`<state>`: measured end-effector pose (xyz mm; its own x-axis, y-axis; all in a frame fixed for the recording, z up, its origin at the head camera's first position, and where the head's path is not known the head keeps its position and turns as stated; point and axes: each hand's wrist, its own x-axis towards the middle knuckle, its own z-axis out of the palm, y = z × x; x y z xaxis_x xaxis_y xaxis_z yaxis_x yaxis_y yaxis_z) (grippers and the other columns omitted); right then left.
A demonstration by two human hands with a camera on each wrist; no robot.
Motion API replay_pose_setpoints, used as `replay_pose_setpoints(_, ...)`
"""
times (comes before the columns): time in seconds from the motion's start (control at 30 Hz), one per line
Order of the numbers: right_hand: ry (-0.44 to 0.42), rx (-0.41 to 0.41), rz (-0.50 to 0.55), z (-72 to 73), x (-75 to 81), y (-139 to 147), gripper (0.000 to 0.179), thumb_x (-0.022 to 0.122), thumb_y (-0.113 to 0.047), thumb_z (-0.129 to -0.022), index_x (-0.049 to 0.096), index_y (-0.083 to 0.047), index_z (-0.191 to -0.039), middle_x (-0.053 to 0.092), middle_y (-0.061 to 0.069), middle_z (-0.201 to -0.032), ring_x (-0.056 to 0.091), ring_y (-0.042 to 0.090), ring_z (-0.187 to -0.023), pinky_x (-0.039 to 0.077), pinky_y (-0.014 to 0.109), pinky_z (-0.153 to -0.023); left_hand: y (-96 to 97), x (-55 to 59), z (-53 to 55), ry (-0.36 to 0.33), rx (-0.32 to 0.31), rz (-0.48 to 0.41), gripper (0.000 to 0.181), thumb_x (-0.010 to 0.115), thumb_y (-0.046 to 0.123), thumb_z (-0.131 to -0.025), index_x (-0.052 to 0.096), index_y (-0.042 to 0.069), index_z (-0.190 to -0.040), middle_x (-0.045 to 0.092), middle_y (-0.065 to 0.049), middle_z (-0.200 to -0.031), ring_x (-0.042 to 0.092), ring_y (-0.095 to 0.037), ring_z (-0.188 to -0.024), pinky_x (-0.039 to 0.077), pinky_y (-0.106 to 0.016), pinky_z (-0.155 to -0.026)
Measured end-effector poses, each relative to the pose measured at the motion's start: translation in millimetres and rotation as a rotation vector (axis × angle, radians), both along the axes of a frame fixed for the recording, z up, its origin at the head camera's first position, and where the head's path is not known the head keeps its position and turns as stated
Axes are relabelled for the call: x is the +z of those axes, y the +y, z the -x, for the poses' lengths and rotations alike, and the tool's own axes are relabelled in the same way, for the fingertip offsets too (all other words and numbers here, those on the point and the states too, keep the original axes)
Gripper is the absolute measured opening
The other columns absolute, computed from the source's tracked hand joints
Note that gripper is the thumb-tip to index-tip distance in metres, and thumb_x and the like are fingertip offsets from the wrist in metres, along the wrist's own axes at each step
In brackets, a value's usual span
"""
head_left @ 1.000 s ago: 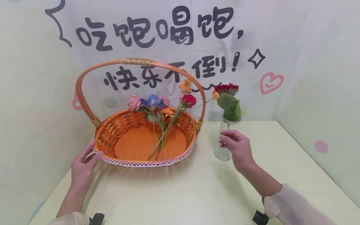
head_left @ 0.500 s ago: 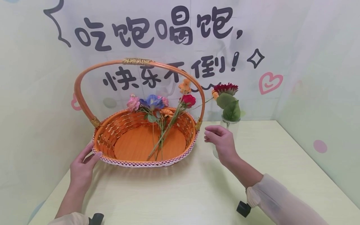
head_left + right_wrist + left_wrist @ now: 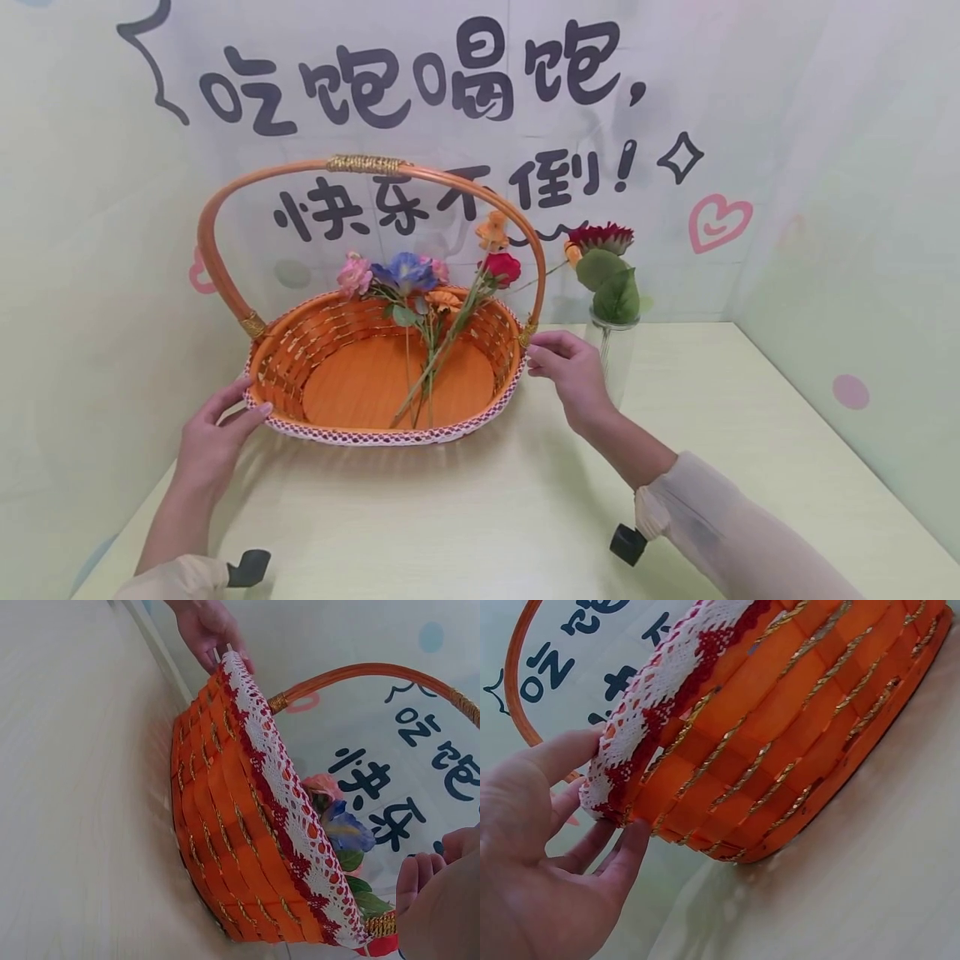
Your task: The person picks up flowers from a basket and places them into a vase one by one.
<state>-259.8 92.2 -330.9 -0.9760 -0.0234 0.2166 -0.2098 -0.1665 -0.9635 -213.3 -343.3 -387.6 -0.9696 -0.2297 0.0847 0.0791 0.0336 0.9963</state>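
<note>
An orange woven flower basket [image 3: 352,436] with a lace-trimmed rim and tall arched handle stands on the table. My left hand [image 3: 213,442] grips its left rim, thumb on the lace and fingers against the wall in the left wrist view. My right hand [image 3: 573,375] is at the opposite end, its loosely curled fingertips close by the rim and handle base, holding nothing. Artificial flowers lean across the basket's back right: a blue bloom [image 3: 407,272], a pink one [image 3: 356,273], a red rose [image 3: 501,268] and an orange flower [image 3: 492,230] among them. Their stems reach the front rim.
A clear glass vase [image 3: 621,354] stands behind my right hand, bearing a dark red flower [image 3: 604,237] and green leaves [image 3: 618,295]. The pale table [image 3: 450,517] extends toward me. A white sheet with black lettering hangs behind.
My right hand has let go of the flower stem in the vase and moved left to the basket's right end. My left hand stays on the rim, and the basket has not visibly moved.
</note>
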Motion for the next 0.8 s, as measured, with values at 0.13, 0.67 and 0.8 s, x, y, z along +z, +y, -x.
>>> replay_pose_setpoints(0.13,0.001,0.005,-0.015,0.9,1.2,-1.9,0.026,0.061,-0.009,-0.08,0.056,0.007,-0.1,0.054,0.023,-0.097,0.051,0.043,-0.086,0.049,0.04,-0.074,1.5,4.3,1.4,-0.032,0.051,0.08,0.06,0.067,0.023,-0.075,0.042,0.015,-0.129,0.035,-0.005,-0.12,0.051,-0.002,-0.088,0.045,-0.011,-0.069)
replay_pose_setpoints(0.67,-0.098,0.022,-0.107,22.0,19.1,-23.9,0.017,0.062,-0.014,-0.08,0.061,-0.004,-0.094,0.056,0.021,-0.095,0.055,0.026,-0.077,0.05,0.032,-0.071,4.9,13.9,0.3,-0.091,0.148,0.038,0.056,0.068,0.027,-0.073,0.049,0.01,-0.123,0.047,0.0,-0.103,0.061,-0.005,-0.074,0.047,-0.012,-0.06)
replay_pose_setpoints(0.8,-0.152,0.018,-0.126,31.9,24.3,-31.3,0.017,0.063,-0.015,-0.079,0.061,-0.006,-0.093,0.057,0.017,-0.096,0.056,0.025,-0.078,0.05,0.029,-0.071,3.9,13.4,1.3,-0.092,0.155,0.037,0.056,0.069,0.027,-0.072,0.049,0.009,-0.122,0.047,0.0,-0.102,0.061,-0.006,-0.073,0.047,-0.012,-0.059)
